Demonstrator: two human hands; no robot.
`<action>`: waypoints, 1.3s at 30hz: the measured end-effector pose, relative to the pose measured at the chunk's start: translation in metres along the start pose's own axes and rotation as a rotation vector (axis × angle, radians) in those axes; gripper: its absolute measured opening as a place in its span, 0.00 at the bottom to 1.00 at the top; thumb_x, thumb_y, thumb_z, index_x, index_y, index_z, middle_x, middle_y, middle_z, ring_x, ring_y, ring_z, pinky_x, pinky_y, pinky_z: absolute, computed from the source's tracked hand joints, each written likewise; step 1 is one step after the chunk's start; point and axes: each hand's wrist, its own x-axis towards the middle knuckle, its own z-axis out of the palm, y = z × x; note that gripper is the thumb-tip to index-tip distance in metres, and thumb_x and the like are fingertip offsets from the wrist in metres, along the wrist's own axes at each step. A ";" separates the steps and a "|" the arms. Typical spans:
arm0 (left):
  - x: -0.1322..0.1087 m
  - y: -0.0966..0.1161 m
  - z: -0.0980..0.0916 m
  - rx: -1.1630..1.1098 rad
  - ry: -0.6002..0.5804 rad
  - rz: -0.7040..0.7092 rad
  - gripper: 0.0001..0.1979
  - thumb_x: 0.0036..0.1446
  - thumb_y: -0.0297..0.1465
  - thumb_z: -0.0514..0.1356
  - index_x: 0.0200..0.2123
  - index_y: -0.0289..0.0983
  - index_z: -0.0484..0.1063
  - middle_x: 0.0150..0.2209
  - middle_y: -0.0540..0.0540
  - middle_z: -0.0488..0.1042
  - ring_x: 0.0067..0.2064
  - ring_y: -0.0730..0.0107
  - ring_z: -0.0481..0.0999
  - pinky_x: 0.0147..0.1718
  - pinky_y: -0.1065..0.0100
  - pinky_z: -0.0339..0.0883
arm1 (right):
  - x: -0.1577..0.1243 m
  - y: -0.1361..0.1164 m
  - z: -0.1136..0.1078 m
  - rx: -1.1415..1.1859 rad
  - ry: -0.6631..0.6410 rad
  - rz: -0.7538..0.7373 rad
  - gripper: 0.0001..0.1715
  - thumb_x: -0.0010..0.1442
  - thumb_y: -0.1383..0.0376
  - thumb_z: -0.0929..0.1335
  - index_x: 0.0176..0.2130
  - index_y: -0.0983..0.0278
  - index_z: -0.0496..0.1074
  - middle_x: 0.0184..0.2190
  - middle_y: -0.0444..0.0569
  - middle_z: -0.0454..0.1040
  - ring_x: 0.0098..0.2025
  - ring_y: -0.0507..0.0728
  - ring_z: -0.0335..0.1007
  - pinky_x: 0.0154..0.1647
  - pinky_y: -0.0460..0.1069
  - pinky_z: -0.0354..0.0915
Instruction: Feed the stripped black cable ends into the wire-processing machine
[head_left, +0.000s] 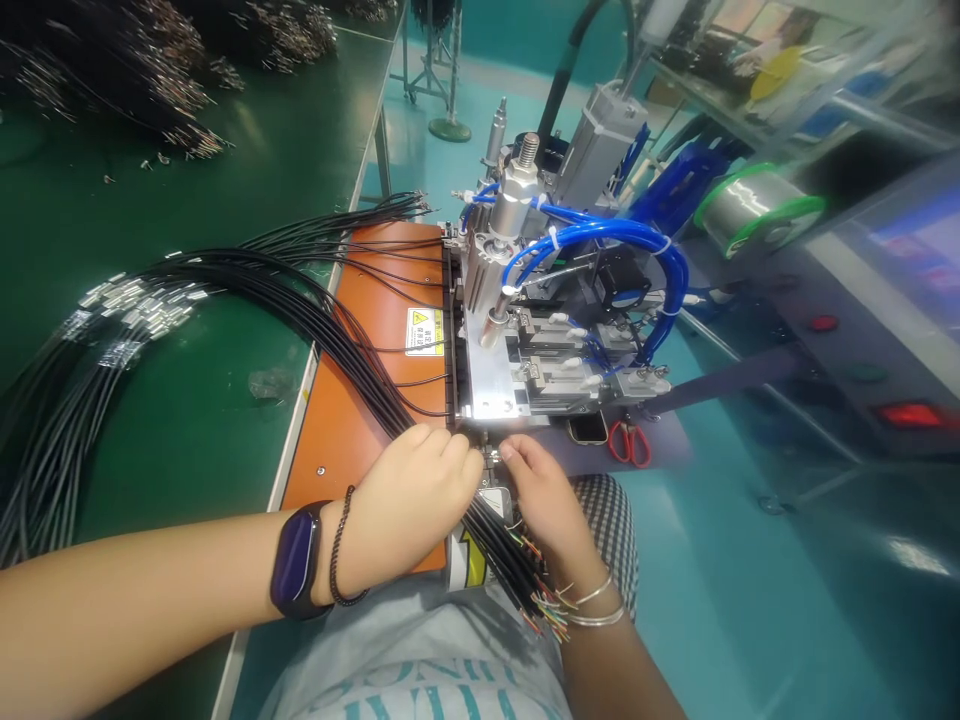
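Observation:
A thick bundle of black cables (300,310) runs over an orange plate (375,290) and passes beneath my left hand (420,485). That hand is closed, knuckles up, at the front end of the machine (491,375); what its fingers grip is hidden. Just right of it, my right hand (544,490) has thumb and forefinger pinched by a small metal part at the machine's front edge; the item between them is too small to name. Stripped coloured wire ends (547,610) hang below, beside my right wrist. Several single cables lead into the machine's left side.
Red scissors (630,443) and a phone (587,430) lie right of the machine. Blue air hoses (667,250) arch above it. A wire spool (757,210) stands at the right. More cables (150,70) lie on the green table (225,450).

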 end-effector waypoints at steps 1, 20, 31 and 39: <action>0.000 0.001 -0.001 0.011 0.001 -0.002 0.07 0.52 0.20 0.51 0.28 0.36 0.64 0.26 0.45 0.66 0.29 0.62 0.66 0.28 0.62 0.58 | 0.001 0.003 0.001 0.081 -0.025 0.050 0.14 0.58 0.55 0.63 0.31 0.63 0.66 0.25 0.42 0.63 0.28 0.53 0.58 0.30 0.47 0.58; -0.005 0.008 -0.005 0.070 -0.099 -0.023 0.04 0.49 0.23 0.56 0.30 0.33 0.68 0.27 0.42 0.71 0.29 0.61 0.69 0.28 0.62 0.57 | -0.014 0.006 -0.010 -0.371 0.117 -0.396 0.09 0.62 0.66 0.65 0.40 0.62 0.74 0.36 0.48 0.71 0.38 0.56 0.67 0.39 0.50 0.64; -0.003 0.003 -0.008 0.050 -0.055 -0.036 0.04 0.50 0.22 0.55 0.26 0.35 0.65 0.25 0.45 0.69 0.28 0.62 0.68 0.30 0.61 0.56 | -0.035 -0.010 -0.012 -0.525 -0.103 -0.801 0.15 0.63 0.72 0.64 0.49 0.60 0.69 0.35 0.48 0.71 0.36 0.55 0.63 0.37 0.51 0.63; -0.003 0.002 -0.007 0.047 -0.050 -0.039 0.05 0.47 0.21 0.56 0.26 0.36 0.65 0.24 0.46 0.68 0.28 0.61 0.66 0.31 0.60 0.56 | -0.033 -0.004 -0.008 -0.525 -0.094 -0.857 0.15 0.61 0.72 0.66 0.48 0.61 0.68 0.34 0.49 0.71 0.34 0.56 0.61 0.34 0.51 0.62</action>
